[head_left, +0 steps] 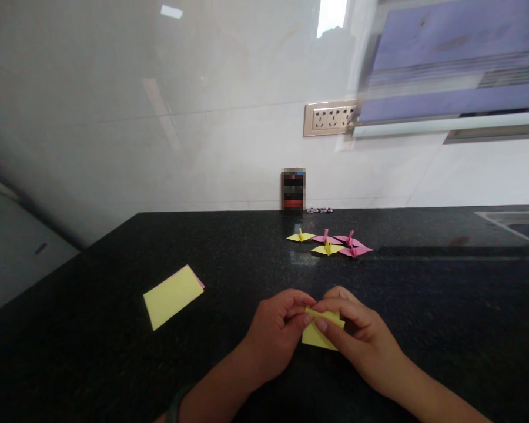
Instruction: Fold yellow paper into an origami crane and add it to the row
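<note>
A partly folded piece of yellow paper is held low over the black countertop, close to my body. My left hand pinches its upper left corner between thumb and fingers. On the other side, my right hand grips the paper, thumb on top and fingers curled along the far edge. The fingertips of both hands nearly meet there and hide part of the folds. Beyond my hands stand folded paper cranes, among them a yellow crane and a pink crane.
Left of my hands lies a stack of yellow paper sheets, with a pink edge showing beneath. A small dark upright object, blurred out, leans at the wall beside a beaded strip. A socket panel is on the wall.
</note>
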`<state>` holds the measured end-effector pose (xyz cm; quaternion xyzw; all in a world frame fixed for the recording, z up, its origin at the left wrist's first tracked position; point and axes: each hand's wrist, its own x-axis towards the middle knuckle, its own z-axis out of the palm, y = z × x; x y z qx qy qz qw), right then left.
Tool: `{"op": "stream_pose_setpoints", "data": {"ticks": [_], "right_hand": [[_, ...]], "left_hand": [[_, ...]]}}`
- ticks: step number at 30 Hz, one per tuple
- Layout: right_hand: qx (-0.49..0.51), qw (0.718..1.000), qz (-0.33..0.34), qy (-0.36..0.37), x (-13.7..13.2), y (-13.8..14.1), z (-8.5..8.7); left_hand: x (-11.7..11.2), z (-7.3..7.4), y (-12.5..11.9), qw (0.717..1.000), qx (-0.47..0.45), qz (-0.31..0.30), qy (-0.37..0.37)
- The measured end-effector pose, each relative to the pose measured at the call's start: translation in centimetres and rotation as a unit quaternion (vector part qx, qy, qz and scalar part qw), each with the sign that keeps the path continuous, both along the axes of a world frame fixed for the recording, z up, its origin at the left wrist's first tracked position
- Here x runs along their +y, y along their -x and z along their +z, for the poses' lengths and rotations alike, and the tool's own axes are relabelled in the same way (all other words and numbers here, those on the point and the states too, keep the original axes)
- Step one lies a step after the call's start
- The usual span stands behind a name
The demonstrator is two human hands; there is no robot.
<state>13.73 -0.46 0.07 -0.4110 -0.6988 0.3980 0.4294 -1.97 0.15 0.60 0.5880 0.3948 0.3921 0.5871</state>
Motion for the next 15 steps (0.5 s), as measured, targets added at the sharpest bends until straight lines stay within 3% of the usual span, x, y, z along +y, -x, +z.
{"op": "stream_pose_setpoints", "data": {"ticks": [15], "right_hand": [[0.007,1.000,-0.007,0.004,0.14,0.01,-0.20]], "left_hand": [[0.02,0.14,-0.14,1.000,-0.019,0.004,0.015]]}}
